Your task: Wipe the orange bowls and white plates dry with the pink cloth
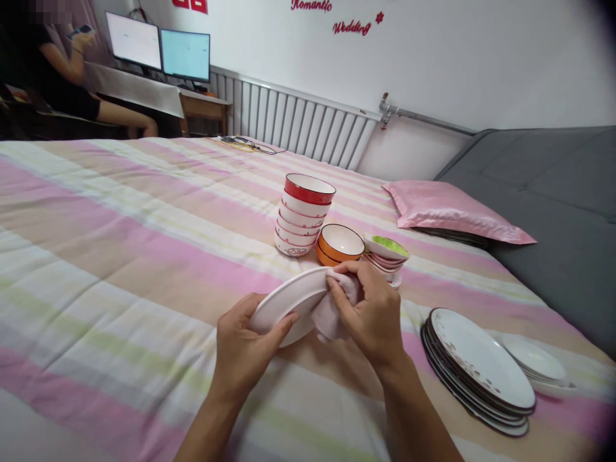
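A white plate (pixel 279 307) is tilted up above the bed, its left rim gripped by my left hand (pixel 250 340) with the thumb on the near face. My right hand (pixel 373 311) pinches a pale pink cloth (pixel 332 316) against the plate's upper right rim. Just beyond the plate stand a tall stack of red and white bowls (pixel 303 218), two orange bowls (pixel 341 244) and a stack of small dishes (pixel 386 253) with something green in the top one.
Right of my hands lie a stack of dark-rimmed oval plates (pixel 486 359) and some small white dishes (pixel 534 359) on the striped bedspread (pixel 144 269). Farther back are a pink pillow (pixel 452 205), a grey headboard (pixel 543 173) and cables (pixel 250 144). A person (pixel 62 77) sits at the far left holding a phone.
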Demonstrator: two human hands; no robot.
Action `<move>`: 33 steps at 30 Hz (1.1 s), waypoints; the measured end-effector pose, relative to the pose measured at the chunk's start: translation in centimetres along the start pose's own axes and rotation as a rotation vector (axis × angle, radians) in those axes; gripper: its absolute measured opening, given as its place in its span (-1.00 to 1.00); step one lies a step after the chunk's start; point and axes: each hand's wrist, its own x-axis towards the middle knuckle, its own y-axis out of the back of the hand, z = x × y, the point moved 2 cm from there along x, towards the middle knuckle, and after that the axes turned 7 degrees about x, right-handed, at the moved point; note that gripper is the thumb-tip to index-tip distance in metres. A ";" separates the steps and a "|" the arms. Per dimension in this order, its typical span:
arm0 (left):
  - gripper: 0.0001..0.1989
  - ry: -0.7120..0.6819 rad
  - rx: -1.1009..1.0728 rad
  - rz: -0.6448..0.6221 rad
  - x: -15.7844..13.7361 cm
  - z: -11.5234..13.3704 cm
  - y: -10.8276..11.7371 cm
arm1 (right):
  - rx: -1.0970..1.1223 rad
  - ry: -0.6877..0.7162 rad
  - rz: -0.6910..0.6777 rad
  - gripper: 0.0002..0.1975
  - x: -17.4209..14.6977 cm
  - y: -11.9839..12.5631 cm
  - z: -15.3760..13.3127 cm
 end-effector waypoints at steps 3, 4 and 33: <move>-0.79 0.003 -0.009 -0.028 0.1 0.2 0.0 | 0.028 -0.032 0.000 -0.94 0.1 0.1 -0.1; -0.80 0.012 -0.027 -0.047 0.1 0.2 0.0 | 0.032 -0.038 0.002 -0.94 0.1 0.1 -0.1; -0.84 0.019 -0.178 -0.388 -0.4 0.2 -0.7 | -0.001 -0.067 0.202 -0.95 -0.3 0.3 0.1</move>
